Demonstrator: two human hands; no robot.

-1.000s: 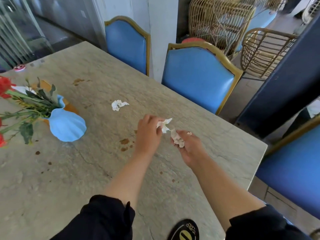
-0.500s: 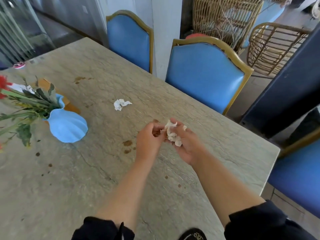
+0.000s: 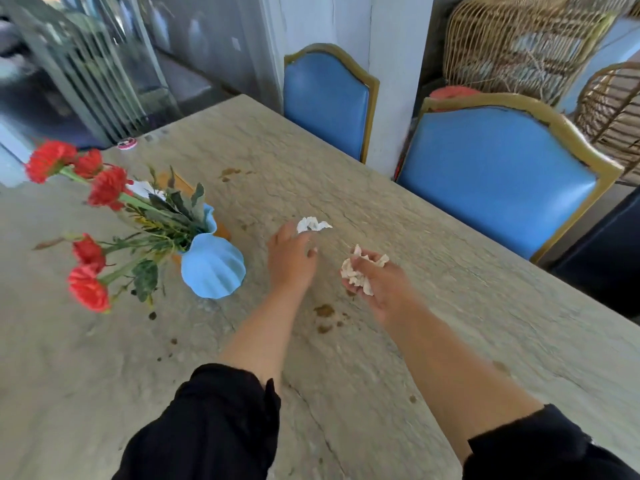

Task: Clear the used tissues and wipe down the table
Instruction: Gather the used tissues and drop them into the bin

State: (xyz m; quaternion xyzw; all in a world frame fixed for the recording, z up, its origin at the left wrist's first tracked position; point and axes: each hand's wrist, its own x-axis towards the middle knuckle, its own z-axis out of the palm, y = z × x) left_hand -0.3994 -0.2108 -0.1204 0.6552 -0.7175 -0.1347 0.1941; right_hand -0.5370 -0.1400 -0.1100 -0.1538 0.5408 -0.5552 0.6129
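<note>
head view: the left hand [image 3: 290, 259] reaches over the table [image 3: 467, 334] toward the loose tissue [image 3: 312, 224], which lies just beyond its fingertips, on the far side of the vase [image 3: 212, 265]. its fingers look loosely bent and hold nothing, though motion blur makes it hard to say whether they touch the tissue yet. the right hand [image 3: 375, 284] is curled round a wad [image 3: 360, 273] of crumpled tissues, held just above the table, to the right of the vase.

risks, as a judgement: the wad pokes out between thumb and fingers, so a slack grip could drop a piece back onto the table. the loose tissue is light and a quick grab may push it away rather than lift it. the left forearm passes near the vase, which lies tipped with its flowers [image 3: 104, 188] spreading leftward; a sideways sweep could knock it.

brown stains [image 3: 323, 310] dot the table near the vase, under the arms, and no cloth is in view for wiping. blue chairs [image 3: 498, 174] stand beyond the table's far edge, well apart from the vase.
</note>
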